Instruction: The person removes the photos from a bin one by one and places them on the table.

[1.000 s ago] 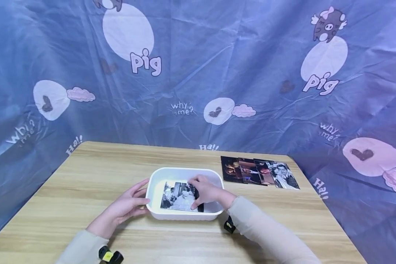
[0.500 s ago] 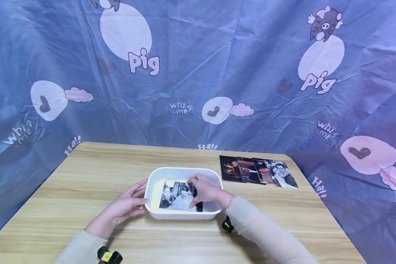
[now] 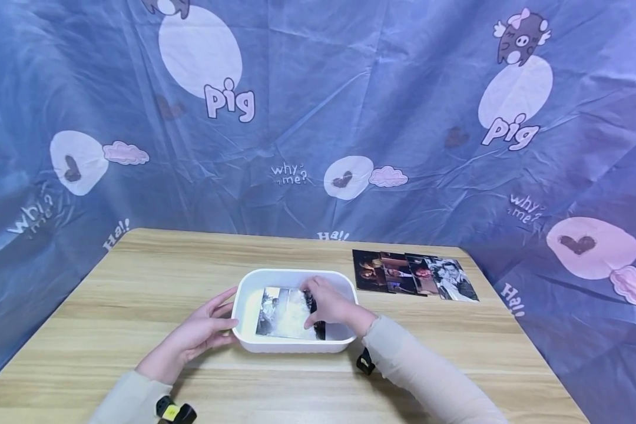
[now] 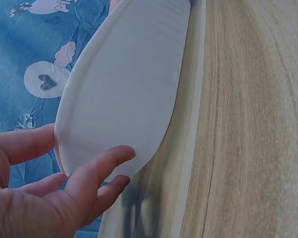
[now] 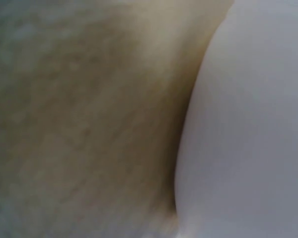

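A white rectangular plastic box [image 3: 297,347] stands at the middle of the table. My left hand [image 3: 204,330] holds its left end, with fingertips on the rim and outer wall; the left wrist view shows this hand [image 4: 64,183] cupped about the box's end. Inside the box is a black-and-white photo [image 3: 283,315]. My right hand [image 3: 330,303] reaches in and grips the photo's right part, thumb toward the near edge and fingers toward the far edge. Whether more photos lie beneath is hidden. The right wrist view is blurred and shows no fingers.
Several overlapping photos, including a dark colour photo [image 3: 370,272] and a black-and-white photo [image 3: 454,280], lie at the table's back right. A pale wood-grain table [image 3: 153,277] carries everything. Behind it hangs a blue printed cloth [image 3: 297,88].
The photo in the box has tilted, its far edge rising slightly, and bright glare now covers its middle. My left hand and the box have stayed in place.
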The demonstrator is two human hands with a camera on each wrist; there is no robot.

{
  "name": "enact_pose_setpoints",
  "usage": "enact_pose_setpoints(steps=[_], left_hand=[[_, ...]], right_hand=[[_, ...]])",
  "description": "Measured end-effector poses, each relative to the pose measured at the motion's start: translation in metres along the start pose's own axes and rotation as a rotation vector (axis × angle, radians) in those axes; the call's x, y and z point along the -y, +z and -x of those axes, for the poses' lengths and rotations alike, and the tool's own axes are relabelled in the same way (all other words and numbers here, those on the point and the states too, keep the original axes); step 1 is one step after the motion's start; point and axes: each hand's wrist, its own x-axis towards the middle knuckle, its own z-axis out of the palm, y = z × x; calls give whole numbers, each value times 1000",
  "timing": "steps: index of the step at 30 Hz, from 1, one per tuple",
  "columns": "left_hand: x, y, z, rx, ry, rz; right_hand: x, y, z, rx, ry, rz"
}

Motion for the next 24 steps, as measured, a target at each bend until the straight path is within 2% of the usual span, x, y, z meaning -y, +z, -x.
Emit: enact_pose_setpoints(steps=[5, 12, 15, 18, 21, 24], left_hand=[[-2, -1, -1, -8, -6, 3], [-2, -2, -2, -4, -8, 11], [-2, -2, -2, -1, -4, 16], [-2, -2, -2, 17, 9, 17], [-2, -2, -2, 23, 12, 19], [-2, -2, -1, 19, 3, 26]], right_hand=[[2, -4, -2, -62, -2, -55], [5, -18, -3, -90, 26, -15], [6, -29, -3, -90, 51, -71], [7, -41, -3, -71, 89, -185], [7, -52, 0, -55, 116, -229], [4, -61, 5, -44, 105, -255]])
